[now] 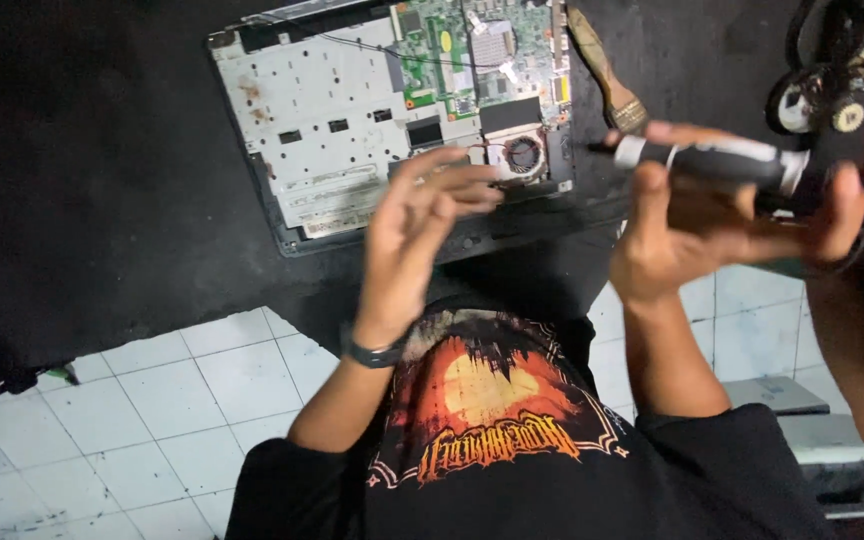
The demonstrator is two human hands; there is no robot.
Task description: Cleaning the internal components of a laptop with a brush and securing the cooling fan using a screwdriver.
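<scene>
White floor tiles (167, 400) lie nearest, below the edge of a dark desk (102, 170).

1. Left hand (422, 225): raised above the desk's near edge, just in front of the laptop. The fingers are half-curled and apart. No part shows in them, though motion blur limits certainty.
2. Right hand (667, 235): closed around a black-and-white pen-shaped power tool (717, 162), held level in the air, with its tip pointing towards the laptop and clear of it. A second arm enters from the right, and its hand (837, 205) grips the rear end of the tool.
3. Opened laptop (392, 110): lies on the desk beyond the hands. The cover is off, and the green circuit board (452, 50) and the round cooling fan (522, 155) are exposed.
4. A paintbrush (607, 70) lies beside the laptop.

Status, as judged: opening is complete. The board and fan are in place, and the tool is not engaged.
</scene>
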